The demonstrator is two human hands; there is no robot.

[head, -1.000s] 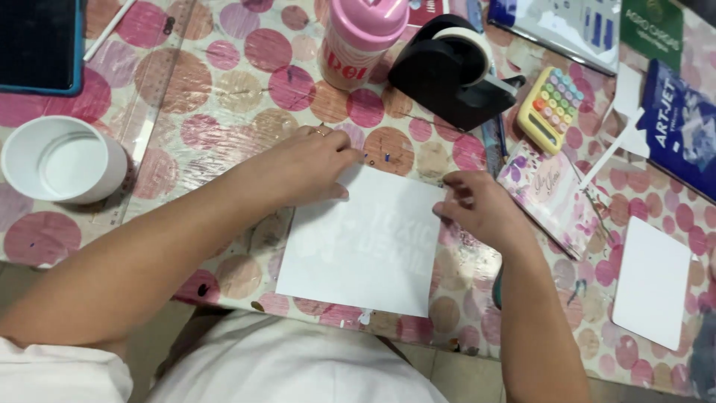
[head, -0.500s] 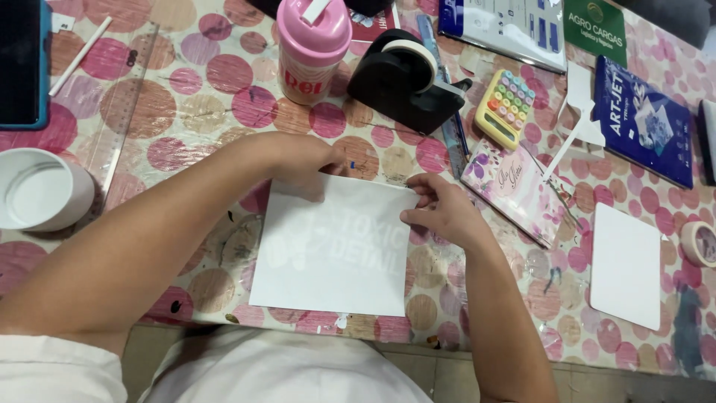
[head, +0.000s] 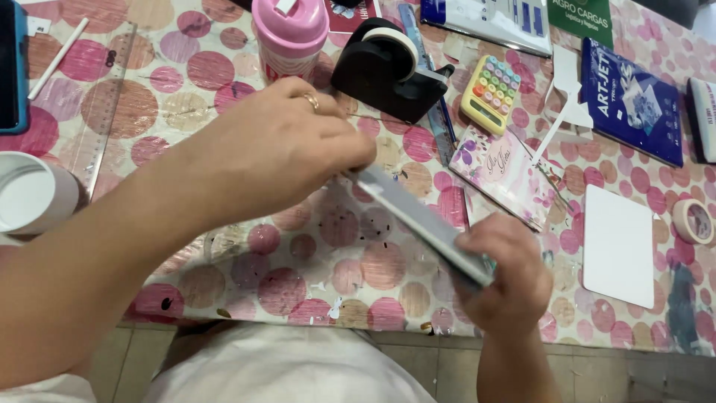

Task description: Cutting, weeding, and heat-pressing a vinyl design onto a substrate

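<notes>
Both my hands hold a white sheet (head: 418,216) lifted off the table and turned nearly edge-on to the camera, so it shows as a thin grey-white strip. My left hand (head: 283,149), with a ring on one finger, pinches its upper left end. My right hand (head: 500,276) grips its lower right end. Below them lies a table (head: 321,261) covered with a cloth of pink and brown circles.
A pink-lidded bottle (head: 289,37), a black tape dispenser (head: 388,67), a yellow calculator (head: 491,93), a floral card (head: 500,172), a blue booklet (head: 630,101), a white card (head: 617,246), a tape roll (head: 693,220), a white cup (head: 30,194) and a clear ruler (head: 104,104) stand around.
The white sheet lay flat on the table under both hands. Now it is raised and tilted nearly edge-on, my left hand at its top end and my right at its lower end.
</notes>
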